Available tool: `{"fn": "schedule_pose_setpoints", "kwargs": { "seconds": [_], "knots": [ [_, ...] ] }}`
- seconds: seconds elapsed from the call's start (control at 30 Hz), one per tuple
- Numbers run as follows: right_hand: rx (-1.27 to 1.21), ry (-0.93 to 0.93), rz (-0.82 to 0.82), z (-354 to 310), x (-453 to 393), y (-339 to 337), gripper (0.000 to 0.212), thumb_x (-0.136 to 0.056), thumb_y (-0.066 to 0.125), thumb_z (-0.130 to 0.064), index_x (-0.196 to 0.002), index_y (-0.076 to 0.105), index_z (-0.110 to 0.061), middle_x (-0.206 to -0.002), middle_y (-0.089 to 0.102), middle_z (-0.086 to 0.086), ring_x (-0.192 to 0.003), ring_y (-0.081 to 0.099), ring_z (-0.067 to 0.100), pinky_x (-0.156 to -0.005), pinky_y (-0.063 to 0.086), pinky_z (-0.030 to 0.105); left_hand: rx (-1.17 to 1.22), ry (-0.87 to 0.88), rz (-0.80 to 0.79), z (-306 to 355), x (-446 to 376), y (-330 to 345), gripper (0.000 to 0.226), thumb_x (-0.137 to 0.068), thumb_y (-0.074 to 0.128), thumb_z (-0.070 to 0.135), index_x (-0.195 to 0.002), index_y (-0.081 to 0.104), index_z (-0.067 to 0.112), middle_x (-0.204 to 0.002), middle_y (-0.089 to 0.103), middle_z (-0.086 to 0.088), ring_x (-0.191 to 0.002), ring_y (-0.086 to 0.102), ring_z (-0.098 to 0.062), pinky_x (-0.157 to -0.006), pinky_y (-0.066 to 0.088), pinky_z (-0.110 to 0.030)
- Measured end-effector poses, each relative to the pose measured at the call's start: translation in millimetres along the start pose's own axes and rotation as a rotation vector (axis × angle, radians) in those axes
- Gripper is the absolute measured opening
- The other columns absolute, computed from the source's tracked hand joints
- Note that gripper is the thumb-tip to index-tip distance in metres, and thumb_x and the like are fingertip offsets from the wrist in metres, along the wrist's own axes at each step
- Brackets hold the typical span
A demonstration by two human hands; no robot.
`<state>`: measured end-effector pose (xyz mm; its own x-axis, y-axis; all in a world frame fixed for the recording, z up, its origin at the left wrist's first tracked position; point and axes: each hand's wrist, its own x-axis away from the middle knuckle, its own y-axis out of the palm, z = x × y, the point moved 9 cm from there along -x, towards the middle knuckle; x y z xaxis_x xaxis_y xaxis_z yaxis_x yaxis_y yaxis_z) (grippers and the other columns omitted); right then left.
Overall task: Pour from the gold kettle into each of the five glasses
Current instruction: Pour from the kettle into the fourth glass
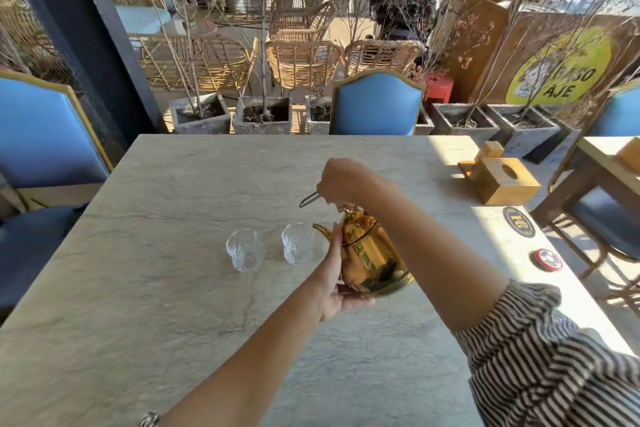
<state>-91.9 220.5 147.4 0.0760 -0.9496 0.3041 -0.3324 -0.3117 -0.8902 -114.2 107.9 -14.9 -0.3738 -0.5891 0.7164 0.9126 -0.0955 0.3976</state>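
Observation:
The gold kettle [372,258] hangs above the stone table [173,288], tilted with its spout toward the left. My right hand [341,180] is shut on the kettle's wire handle from above. My left hand [334,282] cups the kettle's side and bottom. Two clear glasses are in sight: one [298,243] stands right by the spout tip, the other [244,250] a little further left. Both look empty. Other glasses are hidden or out of view behind the kettle and my arms.
A wooden napkin holder [498,178] stands at the table's right edge, with a round dark coaster [518,222] and a red-rimmed round tin [548,259] nearer me. Blue padded chairs [375,106] surround the table.

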Motion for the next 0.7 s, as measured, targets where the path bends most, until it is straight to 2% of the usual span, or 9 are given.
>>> {"fn": "schedule_pose_setpoints", "kwargs": {
  "seconds": [0.1, 0.2, 0.33, 0.5, 0.7],
  "knots": [
    [0.02, -0.003, -0.004, -4, 5, -7, 0.023, -0.089, 0.048, -0.009, -0.069, 0.058, -0.006, -0.058, 0.053, 0.004, -0.048, 0.048, 0.016, -0.046, 0.039, 0.025, 0.026, 0.01, -0.012, 3, 3, 4, 0.097, -0.069, 0.045, 0.087, -0.133, 0.056, 0.015, -0.13, 0.062, -0.024, -0.117, 0.063, -0.038, -0.095, 0.055, -0.056],
    [0.039, 0.001, -0.002, -6, 7, -10, 0.023, -0.088, 0.049, -0.007, -0.065, 0.054, -0.007, -0.059, 0.052, 0.005, -0.048, 0.048, 0.017, -0.046, 0.039, 0.025, 0.051, 0.002, -0.019, 4, 8, 7, 0.108, -0.055, 0.052, 0.087, -0.135, 0.054, 0.014, -0.131, 0.06, -0.027, -0.118, 0.062, -0.042, -0.093, 0.056, -0.056],
    [0.063, 0.002, -0.01, -8, 10, -14, 0.024, -0.087, 0.051, -0.006, -0.064, 0.057, -0.006, -0.059, 0.058, 0.007, -0.046, 0.052, 0.017, -0.044, 0.041, 0.023, 0.067, -0.017, -0.035, 4, 13, 11, 0.111, -0.053, 0.053, 0.085, -0.135, 0.054, 0.011, -0.131, 0.059, -0.028, -0.119, 0.061, -0.042, -0.091, 0.057, -0.054],
    [0.05, 0.002, -0.012, -11, 12, -19, 0.02, -0.088, 0.05, -0.005, -0.088, 0.069, 0.003, -0.06, 0.056, 0.006, -0.049, 0.052, 0.017, -0.048, 0.042, 0.025, 0.065, -0.02, -0.067, 7, 18, 17, 0.109, -0.052, 0.054, 0.084, -0.133, 0.054, 0.011, -0.132, 0.059, -0.029, -0.12, 0.061, -0.042, -0.093, 0.056, -0.054],
    [0.071, -0.037, -0.001, -16, 18, -29, 0.023, -0.089, 0.048, -0.006, -0.092, 0.069, 0.004, -0.058, 0.053, 0.005, -0.047, 0.048, 0.016, -0.047, 0.04, 0.024, 0.067, -0.022, -0.101, 11, 23, 24, 0.106, -0.052, 0.054, 0.085, -0.126, 0.058, 0.009, -0.132, 0.059, -0.028, -0.12, 0.061, -0.041, -0.087, 0.058, -0.052]
  ]
}}
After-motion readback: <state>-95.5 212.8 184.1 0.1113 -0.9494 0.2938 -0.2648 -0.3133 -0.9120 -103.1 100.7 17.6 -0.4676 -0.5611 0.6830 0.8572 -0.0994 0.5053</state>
